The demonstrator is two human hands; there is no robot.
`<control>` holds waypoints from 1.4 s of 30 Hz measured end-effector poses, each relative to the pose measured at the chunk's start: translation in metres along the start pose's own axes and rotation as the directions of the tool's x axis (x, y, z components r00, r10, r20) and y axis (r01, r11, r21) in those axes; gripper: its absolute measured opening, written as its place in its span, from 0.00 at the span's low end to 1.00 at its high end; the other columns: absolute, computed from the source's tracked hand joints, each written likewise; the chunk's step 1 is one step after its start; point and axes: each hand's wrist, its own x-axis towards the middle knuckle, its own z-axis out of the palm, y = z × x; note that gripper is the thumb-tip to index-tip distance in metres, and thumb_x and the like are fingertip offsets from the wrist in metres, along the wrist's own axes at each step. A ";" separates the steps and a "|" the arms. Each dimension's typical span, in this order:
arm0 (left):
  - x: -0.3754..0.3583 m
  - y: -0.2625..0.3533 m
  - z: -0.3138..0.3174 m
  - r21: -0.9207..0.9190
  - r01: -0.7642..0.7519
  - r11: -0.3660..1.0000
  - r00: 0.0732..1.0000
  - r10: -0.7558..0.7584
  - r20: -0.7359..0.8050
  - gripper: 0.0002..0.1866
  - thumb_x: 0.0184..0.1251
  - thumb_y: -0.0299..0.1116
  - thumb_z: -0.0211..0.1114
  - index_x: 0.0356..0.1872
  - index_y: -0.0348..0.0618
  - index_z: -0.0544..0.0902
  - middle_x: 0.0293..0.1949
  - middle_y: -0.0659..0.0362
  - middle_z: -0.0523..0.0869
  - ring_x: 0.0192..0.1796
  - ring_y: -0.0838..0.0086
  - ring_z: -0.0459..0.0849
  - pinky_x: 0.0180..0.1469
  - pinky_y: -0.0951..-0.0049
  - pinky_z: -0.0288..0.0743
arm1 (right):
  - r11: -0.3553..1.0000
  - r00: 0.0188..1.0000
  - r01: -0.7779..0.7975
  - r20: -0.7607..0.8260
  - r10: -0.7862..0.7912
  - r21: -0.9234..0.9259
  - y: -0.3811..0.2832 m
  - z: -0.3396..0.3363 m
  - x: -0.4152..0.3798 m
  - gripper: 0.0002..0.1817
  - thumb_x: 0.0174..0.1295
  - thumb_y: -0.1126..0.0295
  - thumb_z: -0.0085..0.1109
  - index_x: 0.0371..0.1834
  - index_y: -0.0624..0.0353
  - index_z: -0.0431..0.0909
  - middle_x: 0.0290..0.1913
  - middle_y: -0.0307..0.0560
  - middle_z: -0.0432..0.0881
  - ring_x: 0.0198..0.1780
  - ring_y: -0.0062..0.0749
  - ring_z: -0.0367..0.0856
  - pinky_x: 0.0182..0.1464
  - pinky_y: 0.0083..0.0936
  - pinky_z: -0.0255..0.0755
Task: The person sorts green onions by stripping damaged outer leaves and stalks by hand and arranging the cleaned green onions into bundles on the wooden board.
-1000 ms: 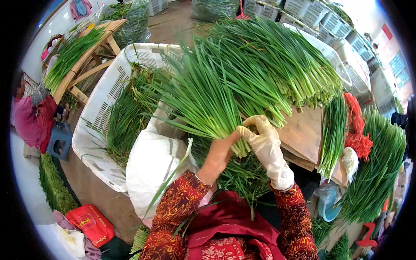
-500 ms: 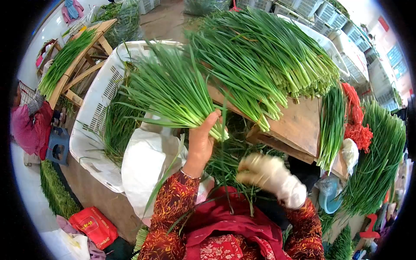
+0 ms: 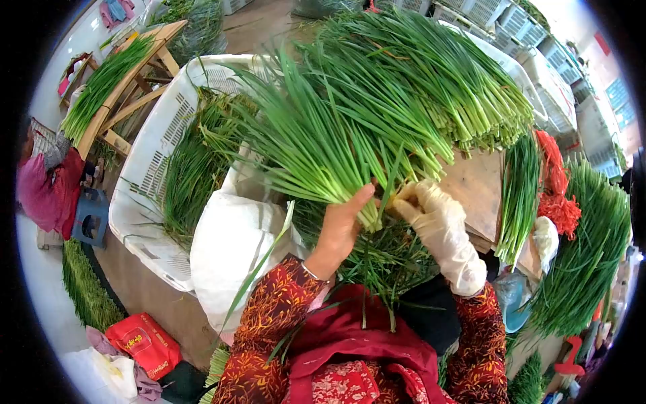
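My bare left hand is wrapped round the pale stalk ends of a bunch of garlic chives, whose green leaves fan out up and to the left. Close beside those stalk ends is my right hand, in a whitish glove, its fingers bent into a pinch. What lies between its fingertips is hidden. A large heap of garlic chives rests on a wooden board just beyond, partly behind the bunch. Loose green leaves lie below my hands.
On the left stands a white plastic crate with loose greens inside, and a white sack leans against it. To the right hang red strings beside more chives. A blue basin sits lower right. Another person's pink sleeve shows far left.
My left hand has moved right with the bunch, nearer the heap. My right hand, blurred and apart before, has come up to the stalk ends with its fingers pinched.
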 end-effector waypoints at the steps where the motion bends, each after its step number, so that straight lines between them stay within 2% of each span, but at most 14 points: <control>1: 0.000 0.000 -0.001 0.001 0.001 1.000 1.000 -0.001 -0.007 0.18 0.55 0.30 0.66 0.47 0.38 0.74 0.40 0.60 0.80 0.37 0.76 0.79 0.35 0.75 0.76 | 1.000 0.999 0.008 0.035 -0.008 -0.008 -0.003 0.004 -0.002 0.07 0.50 0.70 0.61 0.31 0.55 0.76 0.26 0.42 0.77 0.28 0.34 0.78 0.32 0.26 0.71; 6: 0.001 0.004 -0.008 0.018 0.022 1.000 0.997 -0.023 0.070 0.17 0.54 0.29 0.66 0.45 0.37 0.75 0.39 0.60 0.80 0.37 0.76 0.79 0.38 0.74 0.75 | 0.807 0.923 -0.379 0.246 0.296 0.453 0.006 0.011 -0.002 0.13 0.56 0.65 0.60 0.39 0.62 0.75 0.32 0.36 0.77 0.33 0.17 0.70 0.37 0.16 0.66; 19: 0.001 0.007 -0.007 -0.018 0.049 0.999 0.993 -0.047 0.112 0.19 0.52 0.30 0.68 0.46 0.39 0.75 0.40 0.60 0.81 0.40 0.75 0.80 0.42 0.73 0.75 | 0.798 0.977 -0.001 -0.170 0.130 0.603 0.023 0.026 -0.016 0.07 0.56 0.72 0.58 0.35 0.64 0.77 0.35 0.41 0.76 0.34 0.24 0.73 0.38 0.19 0.68; 22: 0.000 0.017 -0.007 0.018 0.055 0.998 0.997 -0.056 0.058 0.18 0.53 0.30 0.67 0.46 0.39 0.75 0.38 0.60 0.81 0.37 0.75 0.80 0.38 0.74 0.77 | 0.521 0.906 -0.415 0.391 0.162 0.746 0.012 0.002 -0.042 0.07 0.56 0.70 0.59 0.35 0.61 0.77 0.31 0.36 0.75 0.32 0.20 0.72 0.34 0.17 0.67; 23: 0.004 0.020 -0.013 0.041 0.048 0.998 0.998 -0.049 0.032 0.17 0.54 0.30 0.67 0.45 0.39 0.75 0.36 0.60 0.81 0.34 0.75 0.81 0.33 0.74 0.78 | 0.692 0.902 -0.298 0.431 -0.021 0.658 0.030 0.002 -0.055 0.09 0.58 0.67 0.58 0.38 0.59 0.77 0.31 0.37 0.76 0.31 0.18 0.73 0.34 0.17 0.69; 25: 0.006 0.027 -0.013 0.016 0.024 1.000 1.000 -0.024 0.006 0.16 0.54 0.30 0.66 0.43 0.38 0.75 0.35 0.60 0.81 0.32 0.75 0.80 0.30 0.73 0.78 | 0.793 0.490 -0.606 0.816 0.307 0.065 0.048 0.003 -0.068 0.13 0.56 0.64 0.58 0.42 0.59 0.77 0.35 0.41 0.80 0.30 0.22 0.75 0.32 0.17 0.69; 27: 0.005 0.025 -0.012 0.051 0.050 0.997 0.999 -0.050 -0.002 0.16 0.54 0.32 0.66 0.43 0.37 0.76 0.33 0.59 0.81 0.30 0.75 0.81 0.30 0.73 0.79 | 0.837 0.632 -0.006 0.647 0.428 -0.547 0.069 0.018 -0.080 0.14 0.56 0.64 0.57 0.45 0.55 0.77 0.40 0.45 0.81 0.37 0.30 0.80 0.39 0.23 0.72; 29: 0.009 0.025 -0.028 0.105 0.113 0.988 0.970 -0.133 0.205 0.16 0.57 0.27 0.61 0.47 0.36 0.76 0.40 0.53 0.82 0.39 0.69 0.82 0.42 0.70 0.79 | 0.862 0.781 -0.456 0.366 0.507 -0.221 0.073 0.011 -0.076 0.18 0.58 0.59 0.54 0.49 0.55 0.74 0.41 0.46 0.80 0.38 0.32 0.78 0.42 0.27 0.71; 30: 0.005 0.018 -0.033 0.519 -0.326 0.790 0.931 0.173 0.321 0.18 0.57 0.32 0.61 0.48 0.34 0.75 0.44 0.52 0.81 0.44 0.68 0.80 0.48 0.70 0.75 | 0.845 0.818 -0.529 0.312 0.484 0.076 0.045 -0.002 -0.065 0.17 0.58 0.61 0.53 0.48 0.57 0.75 0.38 0.45 0.80 0.36 0.29 0.77 0.41 0.25 0.70; 31: 0.003 0.017 -0.032 0.573 -0.348 0.741 0.927 0.181 0.329 0.22 0.59 0.38 0.60 0.50 0.33 0.74 0.49 0.51 0.78 0.52 0.67 0.75 0.56 0.72 0.66 | 0.760 0.853 -0.521 0.270 0.447 0.388 0.017 -0.009 -0.048 0.15 0.58 0.64 0.53 0.46 0.59 0.75 0.36 0.44 0.79 0.34 0.26 0.75 0.40 0.23 0.70; 33: -0.008 0.021 -0.021 0.661 -0.330 0.674 0.940 0.171 0.296 0.18 0.60 0.23 0.49 0.53 0.39 0.73 0.55 0.52 0.74 0.60 0.66 0.70 0.64 0.70 0.58 | 0.790 0.916 -0.401 0.179 0.360 0.464 -0.010 -0.005 -0.028 0.14 0.57 0.66 0.53 0.43 0.60 0.75 0.32 0.42 0.78 0.33 0.22 0.71 0.38 0.20 0.67; 34: 0.007 0.013 -0.019 0.372 -0.034 0.928 0.991 -0.016 0.132 0.21 0.61 0.38 0.56 0.54 0.39 0.73 0.56 0.51 0.73 0.62 0.68 0.67 0.66 0.71 0.54 | 0.863 0.943 -0.331 0.180 0.282 0.381 -0.002 0.004 -0.021 0.13 0.56 0.66 0.54 0.43 0.61 0.75 0.32 0.42 0.78 0.31 0.23 0.71 0.36 0.20 0.67; 37: 0.008 0.009 -0.023 0.493 -0.145 0.858 0.983 0.068 0.171 0.35 0.55 0.58 0.58 0.52 0.34 0.74 0.53 0.50 0.76 0.58 0.67 0.70 0.63 0.68 0.57 | 0.920 0.922 -0.348 0.243 0.302 0.178 0.027 0.027 -0.001 0.12 0.55 0.67 0.57 0.37 0.64 0.75 0.30 0.45 0.79 0.24 0.24 0.70 0.29 0.21 0.67; 42: 0.016 0.001 -0.020 0.110 -0.081 0.991 0.965 0.051 0.256 0.26 0.54 0.43 0.67 0.49 0.35 0.76 0.47 0.60 0.79 0.49 0.77 0.75 0.54 0.77 0.65 | 0.876 0.981 -0.187 0.129 0.144 0.445 0.042 0.036 0.000 0.13 0.62 0.63 0.52 0.37 0.65 0.73 0.23 0.35 0.69 0.22 0.16 0.62 0.23 0.15 0.56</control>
